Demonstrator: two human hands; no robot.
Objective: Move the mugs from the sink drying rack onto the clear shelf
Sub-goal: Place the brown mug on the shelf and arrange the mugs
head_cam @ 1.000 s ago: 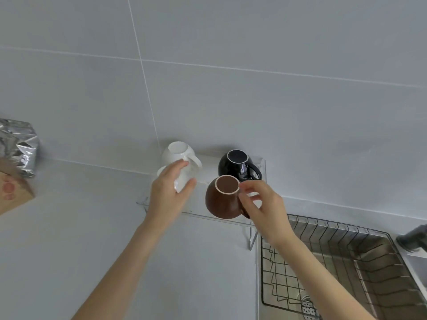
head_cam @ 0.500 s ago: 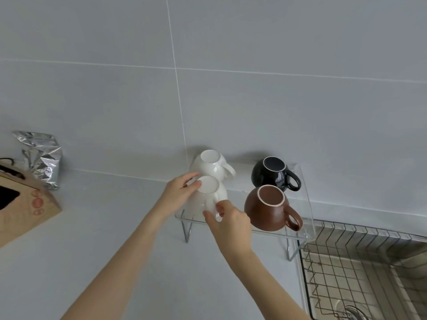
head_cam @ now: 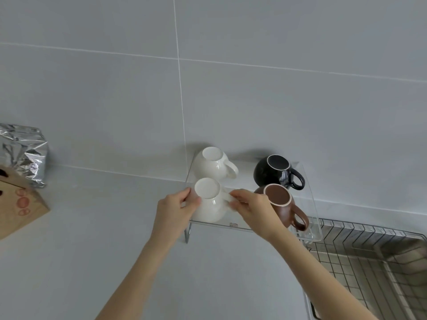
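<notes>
Several mugs stand upside down on the clear shelf (head_cam: 309,229) against the wall. A white mug (head_cam: 213,165) is at the back left, a black mug (head_cam: 273,173) at the back right, a brown mug (head_cam: 284,207) at the front right. The front white mug (head_cam: 209,202) sits at the shelf's front left. My left hand (head_cam: 175,212) grips its left side. My right hand (head_cam: 250,209) pinches its handle on the right and covers part of the brown mug.
The wire drying rack (head_cam: 360,257) lies in the sink at the lower right, with no mugs visible in it. A silver foil bag (head_cam: 23,153) and a brown cardboard box (head_cam: 18,209) stand on the counter at the left.
My right hand left the brown mug and came across to the front white mug's handle. My left hand stayed on that mug. The view shifted left, moving the shelf rightward in frame.
</notes>
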